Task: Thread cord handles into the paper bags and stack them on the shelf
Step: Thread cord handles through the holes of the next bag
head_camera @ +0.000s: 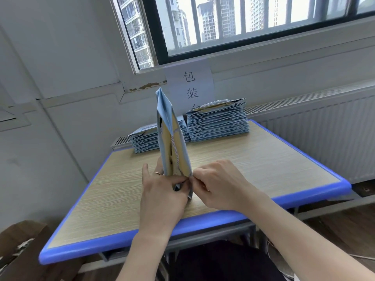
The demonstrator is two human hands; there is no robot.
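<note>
Both hands pinch the near lower edge of the paper bag (172, 142) at frame centre: the left hand (162, 191) and the right hand (219, 185) meet there, each grip clenched on the bag. It stands edge-on on the counter (263, 159), pale blue with a tan inner panel and a striped cord (175, 152) running down it. What the fingertips hold is hard to make out. Behind, two stacks of bags (218, 123) partly hide a wall sign (190, 86) reading "包装".
</note>
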